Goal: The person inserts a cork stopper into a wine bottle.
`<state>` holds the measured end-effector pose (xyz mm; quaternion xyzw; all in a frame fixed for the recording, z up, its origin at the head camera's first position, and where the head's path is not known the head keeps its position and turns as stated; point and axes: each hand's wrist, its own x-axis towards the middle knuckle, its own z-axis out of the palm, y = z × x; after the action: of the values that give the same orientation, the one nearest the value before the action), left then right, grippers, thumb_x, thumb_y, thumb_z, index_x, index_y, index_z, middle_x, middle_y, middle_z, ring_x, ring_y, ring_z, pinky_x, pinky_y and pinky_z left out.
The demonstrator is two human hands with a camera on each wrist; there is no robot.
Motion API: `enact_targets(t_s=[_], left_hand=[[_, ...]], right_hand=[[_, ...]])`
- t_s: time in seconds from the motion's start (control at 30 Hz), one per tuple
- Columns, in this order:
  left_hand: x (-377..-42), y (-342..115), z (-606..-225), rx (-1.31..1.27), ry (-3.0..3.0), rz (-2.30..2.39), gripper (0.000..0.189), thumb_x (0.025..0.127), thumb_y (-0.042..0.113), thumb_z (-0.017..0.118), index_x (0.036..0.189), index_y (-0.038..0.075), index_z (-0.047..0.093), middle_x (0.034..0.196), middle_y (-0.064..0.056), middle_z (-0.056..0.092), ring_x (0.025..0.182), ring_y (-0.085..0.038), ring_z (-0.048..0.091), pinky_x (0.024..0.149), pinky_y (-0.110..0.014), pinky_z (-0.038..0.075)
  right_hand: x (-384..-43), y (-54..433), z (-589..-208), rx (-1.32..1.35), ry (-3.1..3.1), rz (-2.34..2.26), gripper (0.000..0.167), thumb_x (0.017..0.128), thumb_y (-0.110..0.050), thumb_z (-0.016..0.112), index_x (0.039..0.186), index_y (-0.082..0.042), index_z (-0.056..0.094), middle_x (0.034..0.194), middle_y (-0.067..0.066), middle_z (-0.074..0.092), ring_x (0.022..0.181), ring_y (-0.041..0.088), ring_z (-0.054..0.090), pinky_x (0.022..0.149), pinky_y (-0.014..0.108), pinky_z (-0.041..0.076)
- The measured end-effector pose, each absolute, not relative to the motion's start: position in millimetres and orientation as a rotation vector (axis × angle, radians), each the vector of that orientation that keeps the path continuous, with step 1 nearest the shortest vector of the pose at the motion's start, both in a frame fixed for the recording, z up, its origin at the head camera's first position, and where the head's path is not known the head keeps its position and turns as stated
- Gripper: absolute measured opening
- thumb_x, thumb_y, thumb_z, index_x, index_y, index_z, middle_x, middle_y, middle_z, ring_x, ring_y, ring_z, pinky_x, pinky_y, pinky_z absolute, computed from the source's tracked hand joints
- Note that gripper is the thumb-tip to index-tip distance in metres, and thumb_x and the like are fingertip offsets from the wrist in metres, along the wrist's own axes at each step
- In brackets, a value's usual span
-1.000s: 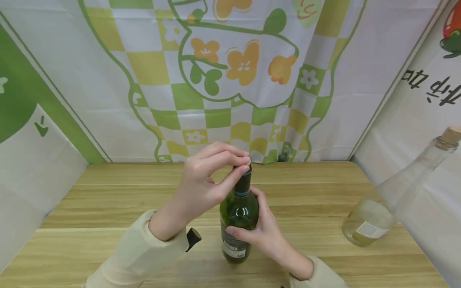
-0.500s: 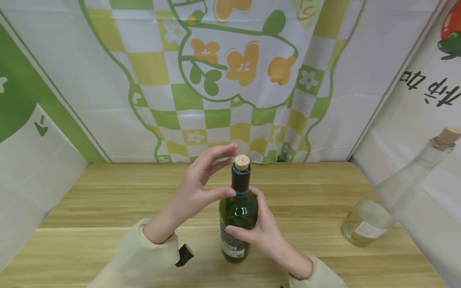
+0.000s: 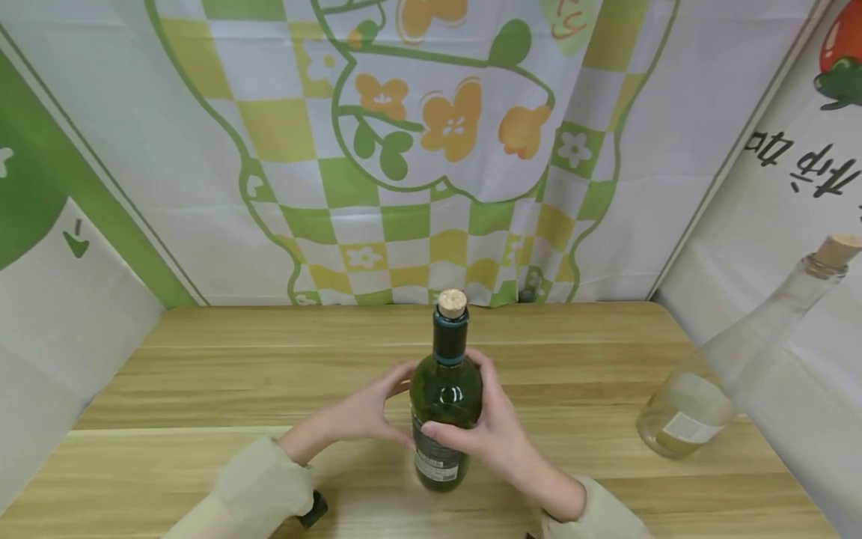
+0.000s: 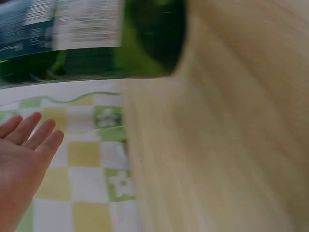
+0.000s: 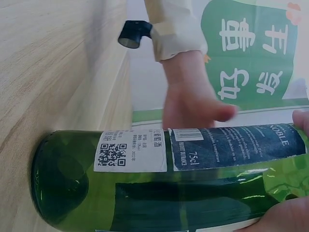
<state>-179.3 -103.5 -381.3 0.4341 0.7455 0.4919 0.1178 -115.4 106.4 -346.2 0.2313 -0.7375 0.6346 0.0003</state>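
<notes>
A green wine bottle [image 3: 447, 393] stands upright on the wooden table, with a cork [image 3: 452, 303] in its mouth and a dark sleeve round its neck. My right hand [image 3: 494, 427] grips the bottle's body from the right, thumb across the front. On the other side my left hand [image 3: 367, 410] is spread beside the body; whether its fingertips touch the glass I cannot tell. In the left wrist view the left hand [image 4: 21, 164] has straight fingers, apart from the bottle [image 4: 149, 41]. The bottle's printed label [image 5: 133, 151] shows in the right wrist view.
To the right a clear glass bottle [image 3: 690, 419] with a cork stopper [image 3: 835, 251] stands on the wooden table [image 3: 269, 367]. Behind the table hangs a checked, flowered cloth [image 3: 404, 217]. White printed panels close in both sides.
My left hand has let go of the bottle's top, uncovering the cork, and has come down to the left side of the body. My right hand keeps its grip on the bottle.
</notes>
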Motion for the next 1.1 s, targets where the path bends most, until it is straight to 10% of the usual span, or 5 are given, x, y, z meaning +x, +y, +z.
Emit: enact_targets(t_s=[1.1], left_hand=[[-190.0, -37.4, -412.1, 1.25, 2.065, 1.342, 0.064, 0.067, 0.012, 0.081, 0.122, 0.011, 0.048, 0.117, -0.002, 0.057, 0.107, -0.009, 0.053, 0.095, -0.027, 0.041]], right_hand=[[-121.8, 139.5, -348.9, 0.472, -2.259, 1.822, 0.087, 0.062, -0.003, 0.082, 0.135, -0.017, 0.037, 0.117, 0.01, 0.053, 0.099, 0.024, 0.056, 0.082, 0.036, 0.049]])
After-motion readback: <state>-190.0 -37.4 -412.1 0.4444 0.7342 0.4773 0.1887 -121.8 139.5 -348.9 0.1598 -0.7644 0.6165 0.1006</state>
